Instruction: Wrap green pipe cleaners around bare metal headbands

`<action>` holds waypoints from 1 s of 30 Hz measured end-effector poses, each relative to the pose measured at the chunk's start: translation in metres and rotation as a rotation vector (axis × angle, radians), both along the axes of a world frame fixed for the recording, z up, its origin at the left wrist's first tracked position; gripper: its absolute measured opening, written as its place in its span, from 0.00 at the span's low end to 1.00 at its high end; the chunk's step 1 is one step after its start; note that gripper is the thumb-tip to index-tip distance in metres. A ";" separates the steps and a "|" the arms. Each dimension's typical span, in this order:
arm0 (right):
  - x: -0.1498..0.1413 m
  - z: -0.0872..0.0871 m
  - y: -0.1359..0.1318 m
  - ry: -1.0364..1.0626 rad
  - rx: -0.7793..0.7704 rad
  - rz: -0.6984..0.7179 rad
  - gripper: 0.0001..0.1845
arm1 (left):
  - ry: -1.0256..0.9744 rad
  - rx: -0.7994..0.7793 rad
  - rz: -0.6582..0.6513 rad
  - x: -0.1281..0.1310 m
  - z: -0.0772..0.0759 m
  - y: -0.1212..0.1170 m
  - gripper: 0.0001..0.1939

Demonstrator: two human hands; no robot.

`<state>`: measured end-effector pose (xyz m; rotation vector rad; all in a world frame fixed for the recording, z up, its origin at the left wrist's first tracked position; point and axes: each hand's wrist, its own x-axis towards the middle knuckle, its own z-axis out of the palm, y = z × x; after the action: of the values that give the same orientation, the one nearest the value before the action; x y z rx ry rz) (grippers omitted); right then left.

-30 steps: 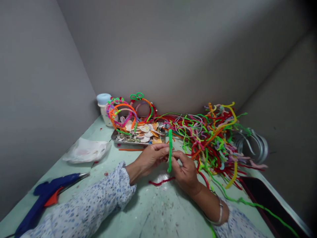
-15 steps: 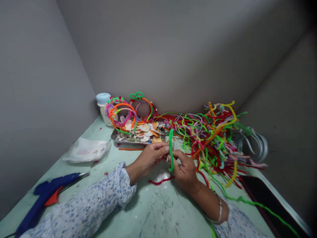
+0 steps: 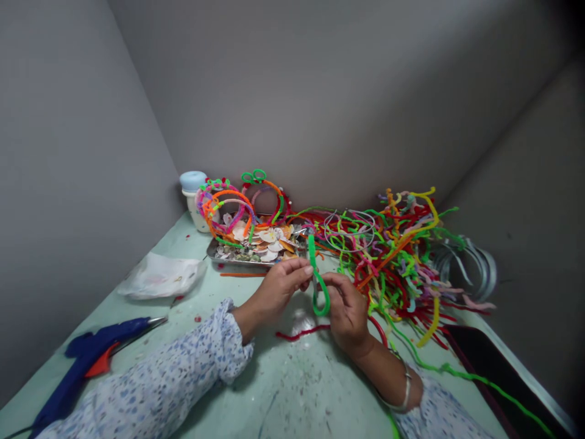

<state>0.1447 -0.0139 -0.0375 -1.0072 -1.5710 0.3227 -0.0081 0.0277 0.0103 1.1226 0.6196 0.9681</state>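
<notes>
A green pipe cleaner (image 3: 326,305) stands upright between my hands, its lower part curved into a loop and its upper end pointing up. My left hand (image 3: 284,283) pinches it near the middle between thumb and forefinger. Curled fingers of my right hand (image 3: 350,314) close on the right side of the loop; the fingertips are partly hidden behind it. On the table below lies a short dark red pipe cleaner (image 3: 301,334), its right end passing behind my right hand.
Behind my hands, a metal tray (image 3: 242,263) holds shells and stones, with decorated headbands (image 3: 228,195) above. A pipe cleaner heap (image 3: 388,256) spreads right, near plain metal headbands (image 3: 487,268). Left are a blue glue gun (image 3: 86,360), plastic bag (image 3: 159,277) and lidded bottle (image 3: 194,204).
The green pipe cleaner has gone from nearly straight to looped at its lower end. My right hand has shifted slightly right; my left hand keeps its pinch.
</notes>
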 end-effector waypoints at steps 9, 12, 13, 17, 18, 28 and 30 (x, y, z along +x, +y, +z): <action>-0.006 0.005 -0.005 -0.039 0.078 -0.137 0.07 | 0.095 0.156 0.023 0.001 0.006 -0.003 0.09; -0.007 0.005 -0.004 0.002 0.024 -0.156 0.04 | 0.116 0.189 0.025 0.000 0.006 -0.003 0.09; -0.007 0.004 -0.004 0.016 0.004 -0.152 0.03 | 0.119 0.197 0.023 0.000 0.006 -0.003 0.09; -0.007 0.004 -0.002 0.073 -0.035 -0.149 0.03 | 0.103 0.211 -0.006 0.001 0.005 -0.004 0.10; -0.007 0.004 -0.002 0.084 -0.034 -0.146 0.03 | 0.095 0.211 -0.012 0.001 0.005 -0.005 0.10; -0.006 0.003 -0.002 0.150 -0.067 -0.085 0.04 | 0.087 0.174 -0.036 0.002 0.004 -0.005 0.11; -0.006 0.003 -0.001 0.179 -0.065 -0.080 0.04 | 0.095 0.178 -0.035 0.002 0.004 -0.004 0.10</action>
<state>0.1383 -0.0152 -0.0343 -1.0584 -1.3630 0.3993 -0.0062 0.0237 0.0140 1.3391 0.5973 0.9580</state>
